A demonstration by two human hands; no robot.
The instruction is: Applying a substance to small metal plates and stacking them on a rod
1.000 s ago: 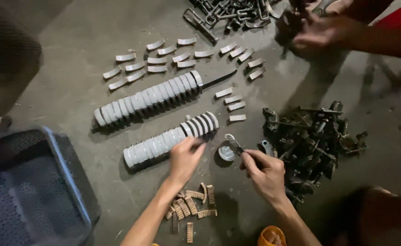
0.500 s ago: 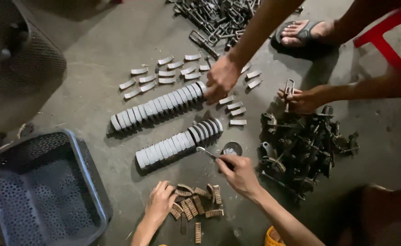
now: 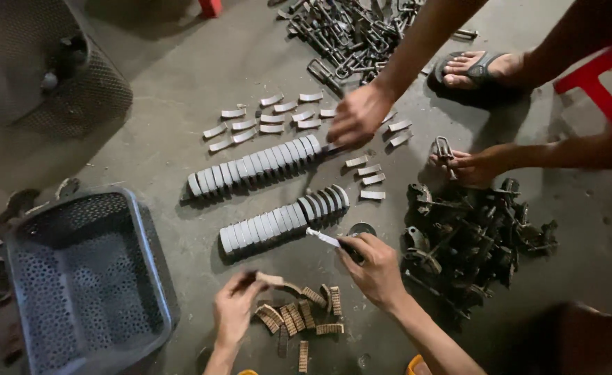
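My left hand [image 3: 235, 307] holds one curved brown pad [image 3: 273, 280], lifted just above a small heap of similar brown pads [image 3: 300, 318] on the concrete floor. My right hand [image 3: 377, 269] grips a thin brush-like tool with a pale tip [image 3: 323, 238], pointing left toward the lower row of curved grey pieces [image 3: 285, 219]. A small round tin [image 3: 361, 228] sits just above my right hand. A second row of grey pieces [image 3: 257, 167] lies farther away.
Another person's hand [image 3: 358, 114] touches the far row's right end; their other hand [image 3: 469, 167] holds a metal clip. Dark metal parts [image 3: 466, 239] are heaped at right, and a blue perforated basket [image 3: 84, 278] stands at left. Loose grey pieces [image 3: 271, 118] and metal hooks [image 3: 348, 35] lie beyond.
My left hand left the lower grey row, dropped to the brown heap and picked up a pad. The other person's hand reached down to the far row. My right hand keeps the tool.
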